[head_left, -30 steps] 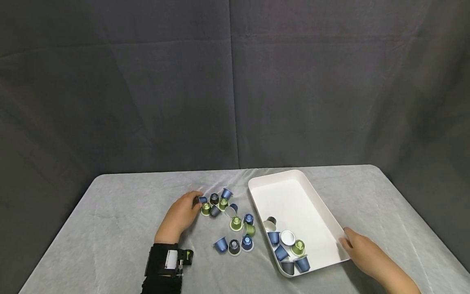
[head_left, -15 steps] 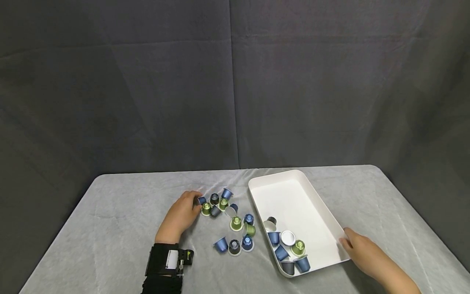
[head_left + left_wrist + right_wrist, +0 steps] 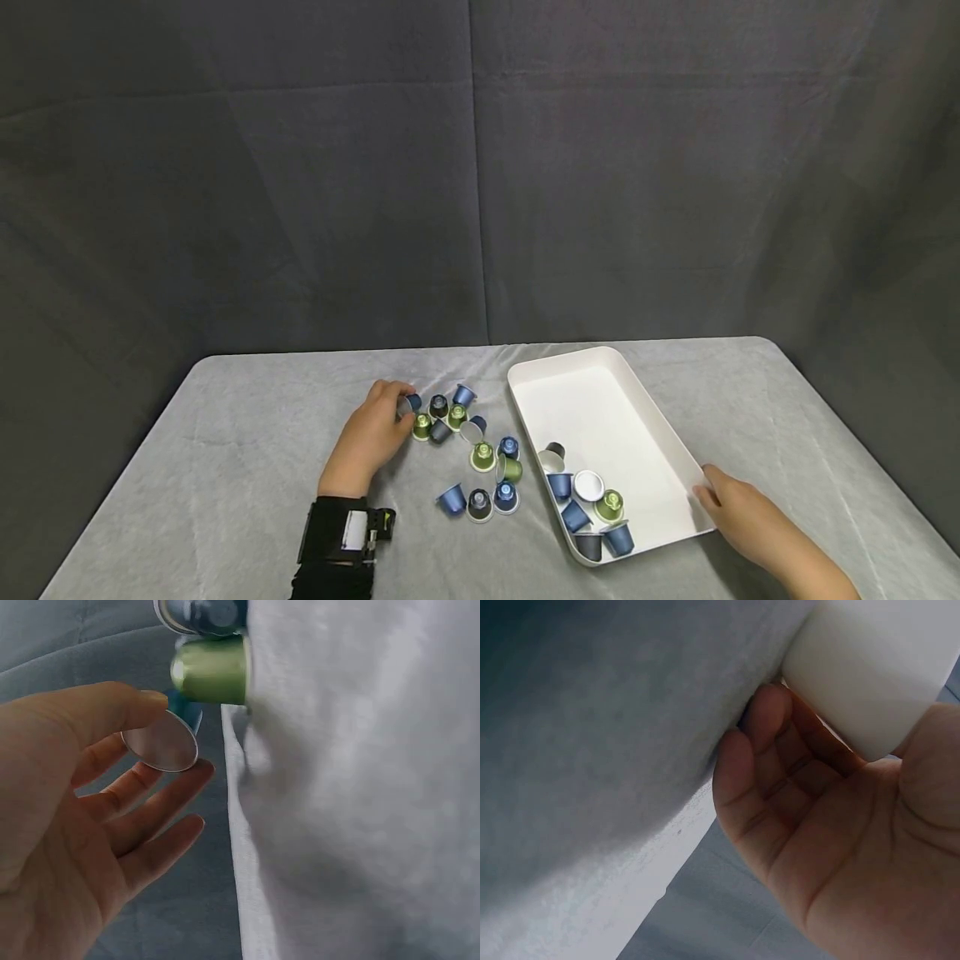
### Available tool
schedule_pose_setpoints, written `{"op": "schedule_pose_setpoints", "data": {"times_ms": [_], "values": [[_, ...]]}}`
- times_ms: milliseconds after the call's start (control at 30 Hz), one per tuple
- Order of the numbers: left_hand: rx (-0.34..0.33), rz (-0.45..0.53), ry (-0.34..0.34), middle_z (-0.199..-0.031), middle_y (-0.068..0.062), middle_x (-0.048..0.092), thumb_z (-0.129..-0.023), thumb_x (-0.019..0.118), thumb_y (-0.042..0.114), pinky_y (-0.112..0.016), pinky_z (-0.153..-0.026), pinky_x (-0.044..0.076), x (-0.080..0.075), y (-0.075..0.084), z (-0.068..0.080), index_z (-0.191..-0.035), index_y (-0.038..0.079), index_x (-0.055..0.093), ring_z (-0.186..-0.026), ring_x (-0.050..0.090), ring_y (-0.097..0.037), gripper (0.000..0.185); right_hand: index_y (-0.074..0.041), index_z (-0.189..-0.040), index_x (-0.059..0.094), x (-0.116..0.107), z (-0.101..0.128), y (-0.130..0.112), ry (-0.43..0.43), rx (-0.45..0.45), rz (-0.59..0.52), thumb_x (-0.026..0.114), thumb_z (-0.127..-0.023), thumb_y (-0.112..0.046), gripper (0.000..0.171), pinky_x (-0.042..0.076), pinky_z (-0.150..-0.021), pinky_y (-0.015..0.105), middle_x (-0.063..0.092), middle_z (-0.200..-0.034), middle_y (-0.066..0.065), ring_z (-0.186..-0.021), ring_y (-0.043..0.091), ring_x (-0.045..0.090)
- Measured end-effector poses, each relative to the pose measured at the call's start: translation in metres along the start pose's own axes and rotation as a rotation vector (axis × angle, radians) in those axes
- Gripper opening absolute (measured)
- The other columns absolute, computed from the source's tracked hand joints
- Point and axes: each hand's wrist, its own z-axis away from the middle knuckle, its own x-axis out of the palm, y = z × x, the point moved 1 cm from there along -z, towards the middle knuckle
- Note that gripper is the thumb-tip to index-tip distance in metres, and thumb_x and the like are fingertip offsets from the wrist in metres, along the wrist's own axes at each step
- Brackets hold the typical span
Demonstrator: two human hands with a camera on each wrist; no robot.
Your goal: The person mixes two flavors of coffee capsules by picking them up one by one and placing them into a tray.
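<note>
The left hand (image 3: 372, 433) pinches a blue capsule (image 3: 410, 403) at the pile's (image 3: 472, 454) far edge, the right hand (image 3: 738, 512) grasps the tray (image 3: 600, 400), which holds about seven capsules, a dozen left on the table (image 3: 225, 467).

Left hand (image 3: 372, 433) out over the table, palm turned inward, thumb (image 3: 112, 705) and fingers (image 3: 161, 799) curled in a pinch on a capsule (image 3: 166, 739), black wrist strap (image 3: 337, 533) behind (with a small white block on it). Right hand (image 3: 738, 512) low at the right, forearm running off the bottom edge, fingers (image 3: 769, 742) bent up against the tray (image 3: 870, 667) corner and thumb on its rim.
</note>
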Motion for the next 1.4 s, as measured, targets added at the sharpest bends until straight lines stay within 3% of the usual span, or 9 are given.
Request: {"op": "schedule_pose_setpoints", "data": {"times_ms": [133,367,533,967,1233,1400], "values": [[0.037,0.000,0.023,-0.120,-0.012,0.054,-0.092,0.067,0.008,-0.045,-0.089,0.049,-0.003,0.008,0.000,-0.127,0.004,0.060,-0.103,0.060,-0.028,0.036,0.004,-0.102,0.055,0.000,0.000,0.000,0.002,-0.002,0.002,0.052,-0.100,-0.007,0.012,0.047,-0.063,0.044,0.065,-0.087,0.013,-0.073,0.021,0.054],[0.105,-0.021,0.048,-0.116,-0.008,0.057,-0.090,0.071,0.010,-0.042,-0.082,0.051,-0.006,0.030,0.002,-0.125,0.006,0.062,-0.090,0.060,-0.022,0.036,0.004,-0.101,0.055,0.000,0.000,-0.001,0.004,0.006,0.008,0.052,-0.099,-0.007,0.011,0.047,-0.063,0.044,0.065,-0.086,0.013,-0.073,0.021,0.054],[0.156,-0.047,0.046,-0.113,-0.005,0.060,-0.089,0.073,0.012,-0.040,-0.079,0.051,-0.003,0.048,0.004,-0.122,0.008,0.065,-0.092,0.062,-0.021,0.035,0.003,-0.099,0.054,0.000,-0.001,-0.001,0.001,0.007,0.006,0.052,-0.100,-0.007,0.011,0.045,-0.061,0.042,0.061,-0.081,0.008,-0.071,0.021,0.051],[0.379,-0.135,0.062,-0.110,-0.006,0.064,-0.089,0.072,0.007,-0.040,-0.084,0.053,0.006,0.088,0.014,-0.118,0.006,0.065,-0.098,0.064,-0.025,0.030,0.000,-0.097,0.054,-0.001,0.000,-0.001,0.017,0.005,0.007,0.052,-0.100,-0.007,0.008,0.043,-0.061,0.040,0.059,-0.079,0.006,-0.069,0.020,0.048],[0.463,-0.233,0.036,-0.112,-0.005,0.065,-0.092,0.071,0.013,-0.039,-0.086,0.053,0.011,0.113,0.023,-0.120,0.008,0.065,-0.097,0.065,-0.023,0.029,0.000,-0.098,0.054,-0.001,0.001,-0.002,0.014,0.004,0.002,0.052,-0.100,-0.007,0.008,0.044,-0.061,0.040,0.060,-0.080,0.007,-0.070,0.020,0.049],[0.573,-0.284,0.085,-0.106,-0.001,0.066,-0.092,0.070,0.014,-0.034,-0.084,0.053,0.018,0.128,0.030,-0.115,0.010,0.066,-0.090,0.066,-0.018,0.023,0.004,-0.101,0.054,0.000,0.001,-0.002,-0.010,0.022,0.004,0.051,-0.100,-0.008,0.013,0.046,-0.062,0.042,0.062,-0.083,0.010,-0.071,0.021,0.052]]}}
